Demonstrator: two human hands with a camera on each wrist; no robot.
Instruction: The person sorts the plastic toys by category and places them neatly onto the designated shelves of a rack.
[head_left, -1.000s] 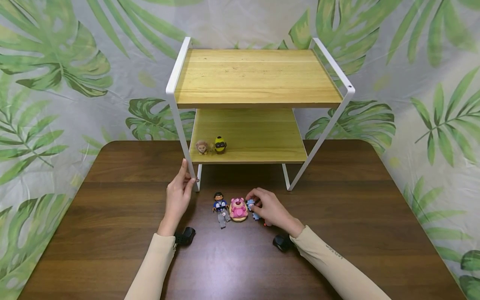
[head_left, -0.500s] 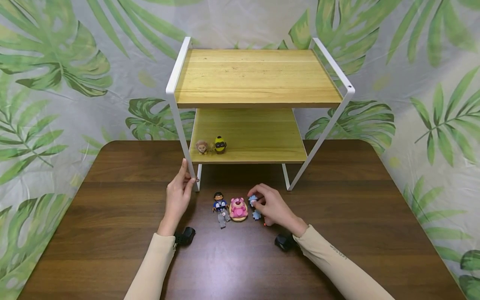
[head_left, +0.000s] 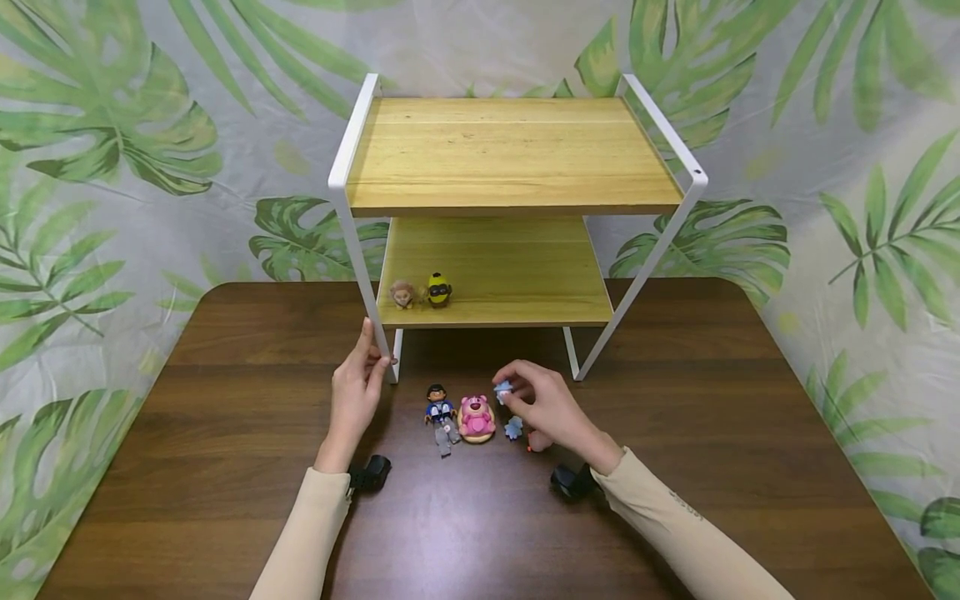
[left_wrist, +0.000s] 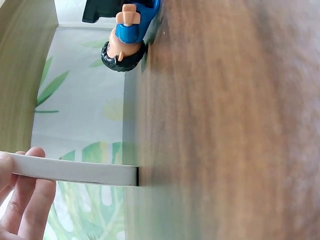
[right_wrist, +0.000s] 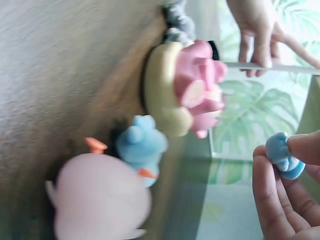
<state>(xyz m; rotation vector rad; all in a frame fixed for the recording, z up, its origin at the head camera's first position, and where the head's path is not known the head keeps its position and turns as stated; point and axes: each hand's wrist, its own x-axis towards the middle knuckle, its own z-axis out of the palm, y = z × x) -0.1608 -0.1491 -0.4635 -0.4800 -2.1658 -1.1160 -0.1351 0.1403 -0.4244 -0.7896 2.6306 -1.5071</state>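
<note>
My left hand grips the white front leg of a two-tier shelf, low on its left side. Between thumb and fingers, my right hand pinches a small blue toy figure, held above the table. A second blue figure lies below it on the table. Beside that one is a rounded pale pink toy with orange feet, partly hidden by my right hand in the head view. A pink bear figure on a cream base and a toy man in blue and grey lie to the left.
On the lower wooden shelf board stand a brown lion-like figure and a yellow and black figure. The upper board overhangs it. A leaf-patterned cloth hangs behind the brown table.
My right hand has lifted the small blue figure up and away from the second blue one. The left hand stays on the shelf leg.
</note>
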